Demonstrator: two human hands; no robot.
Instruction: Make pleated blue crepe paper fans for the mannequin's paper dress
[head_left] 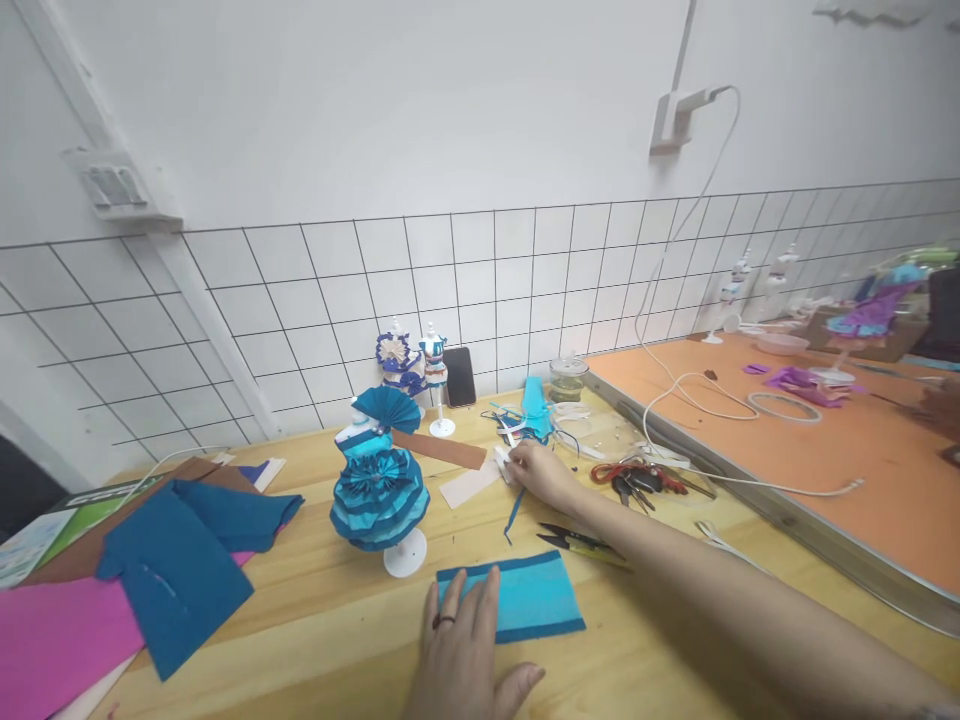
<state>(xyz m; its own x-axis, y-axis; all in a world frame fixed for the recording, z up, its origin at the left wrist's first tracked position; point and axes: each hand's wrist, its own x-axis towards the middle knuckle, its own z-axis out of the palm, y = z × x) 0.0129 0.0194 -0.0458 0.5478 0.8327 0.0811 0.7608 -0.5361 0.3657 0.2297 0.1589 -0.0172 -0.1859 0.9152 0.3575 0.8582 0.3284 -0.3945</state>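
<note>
My left hand (461,650) lies flat, fingers stretched out, on the near left part of a blue-and-turquoise striped paper sheet (536,590) on the wooden table (337,640). My right hand (541,474) reaches forward across the table, its fingers pinched on a small white piece (504,462) beside a pale paper slip (469,487). A blue pleated paper dress figure on a white stand (379,488) rises just left of both hands. Small black snips (577,541) lie under my right forearm.
Blue, pink and brown paper sheets (172,570) are stacked at the left. Two more small paper figures (412,370), a dark phone (459,376) and a glass jar (568,379) stand by the tiled wall. Keys (637,480) and white cables lie right, beside an orange table (840,450).
</note>
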